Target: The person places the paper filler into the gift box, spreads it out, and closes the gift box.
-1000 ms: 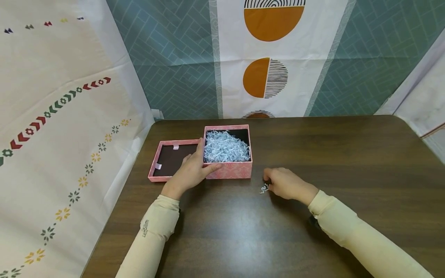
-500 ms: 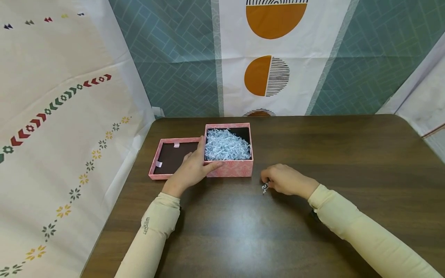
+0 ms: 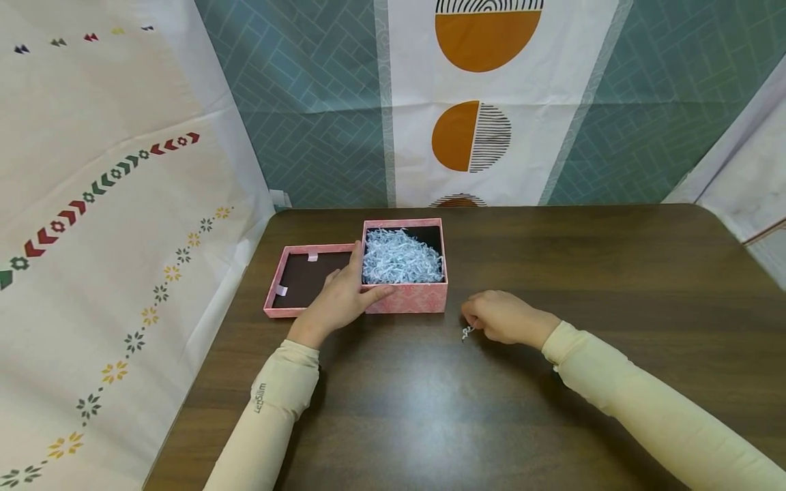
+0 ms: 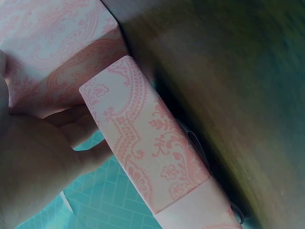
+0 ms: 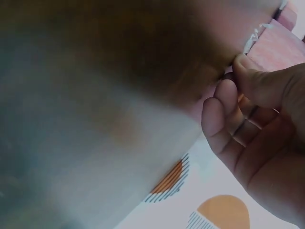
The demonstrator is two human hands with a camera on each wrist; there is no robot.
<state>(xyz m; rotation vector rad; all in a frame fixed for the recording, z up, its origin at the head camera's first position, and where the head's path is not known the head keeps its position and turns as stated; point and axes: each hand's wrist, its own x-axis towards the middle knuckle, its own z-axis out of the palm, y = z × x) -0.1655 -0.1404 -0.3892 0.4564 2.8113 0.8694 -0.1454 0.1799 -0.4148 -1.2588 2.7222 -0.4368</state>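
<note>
A pink patterned box (image 3: 405, 300) stands open-topped on the table, with pale blue shredded paper (image 3: 402, 258) heaped inside. My left hand (image 3: 334, 296) rests on its near left corner, thumb along the front wall and forefinger straight along the left side. In the left wrist view, that hand's other fingers (image 4: 78, 126) lie between the box (image 4: 40, 71) and the patterned lid (image 4: 143, 138). To the right of the box, low over the table, my right hand (image 3: 506, 317) pinches a small curly paper shred (image 3: 467, 333) between thumb and fingertips. The right wrist view shows this shred (image 5: 252, 38) beyond the thumb.
The box's lid (image 3: 301, 276) lies upside down left of the box, dark inside with small light tabs. A dark wooden table (image 3: 583, 266) extends to the right and front. Patterned cloths (image 3: 325, 102) hang behind its back edge and on the left.
The right hand has shifted slightly left, and the shred in its fingertips has turned to hang differently. The left hand stays at the box corner; the head view has moved a little.
</note>
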